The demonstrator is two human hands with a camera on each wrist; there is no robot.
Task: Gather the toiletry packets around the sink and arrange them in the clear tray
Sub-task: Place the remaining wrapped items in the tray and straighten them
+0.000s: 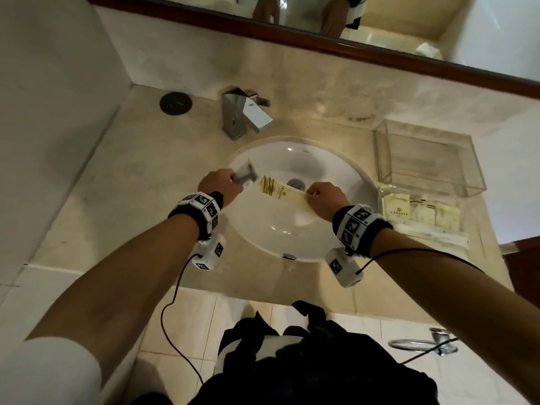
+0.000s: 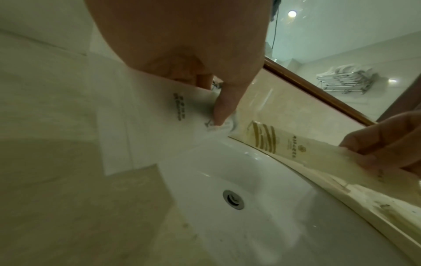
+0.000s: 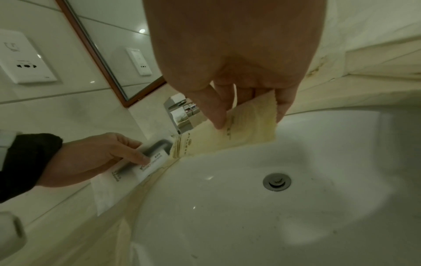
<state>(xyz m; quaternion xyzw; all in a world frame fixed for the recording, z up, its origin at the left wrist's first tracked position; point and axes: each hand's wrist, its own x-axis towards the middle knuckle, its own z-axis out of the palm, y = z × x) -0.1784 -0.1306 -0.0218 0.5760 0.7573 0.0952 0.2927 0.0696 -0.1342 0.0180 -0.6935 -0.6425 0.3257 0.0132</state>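
My left hand (image 1: 230, 182) pinches a white and grey packet (image 1: 245, 173) over the left rim of the white sink (image 1: 292, 235). The left wrist view shows the thumb (image 2: 219, 118) pressed on this packet (image 2: 159, 117). My right hand (image 1: 315, 194) pinches one end of a long cream packet (image 1: 280, 192) with gold stripes, held above the basin. In the right wrist view that packet (image 3: 246, 136) hangs from my right hand (image 3: 248, 118), and my left hand (image 3: 127, 154) holds the white packet (image 3: 127, 171). The clear tray (image 1: 473, 182) stands on the counter at back right.
A pile of cream packets (image 1: 420, 213) lies on the counter just in front of the tray. A chrome faucet (image 1: 245, 112) stands behind the sink, and a black round disc (image 1: 176, 103) lies at back left. A mirror runs along the back wall.
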